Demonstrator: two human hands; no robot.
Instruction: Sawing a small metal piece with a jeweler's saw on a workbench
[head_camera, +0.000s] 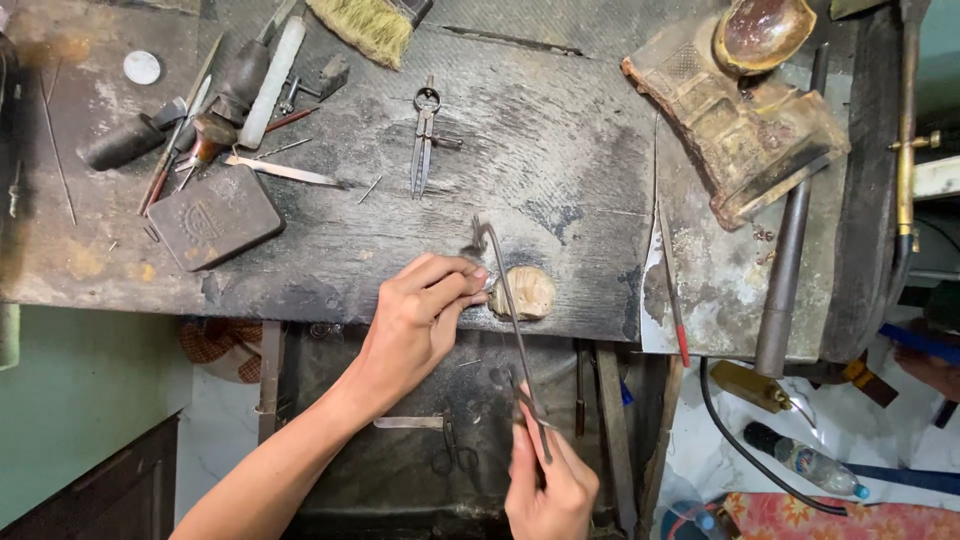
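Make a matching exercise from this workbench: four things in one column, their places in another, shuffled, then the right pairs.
Things:
1. brush
2. dividers
3. flat metal tin
4. plastic bottle

Places:
A. on the floor, lower right
B. bench middle, above the left hand
C. top edge of the bench
D. left part of the bench

Pairs: 1-C, 2-B, 3-D, 4-A

At frame centre, the left hand (420, 310) pinches a small piece beside a peg (524, 292); the right hand (548, 490) grips a saw (512, 330).
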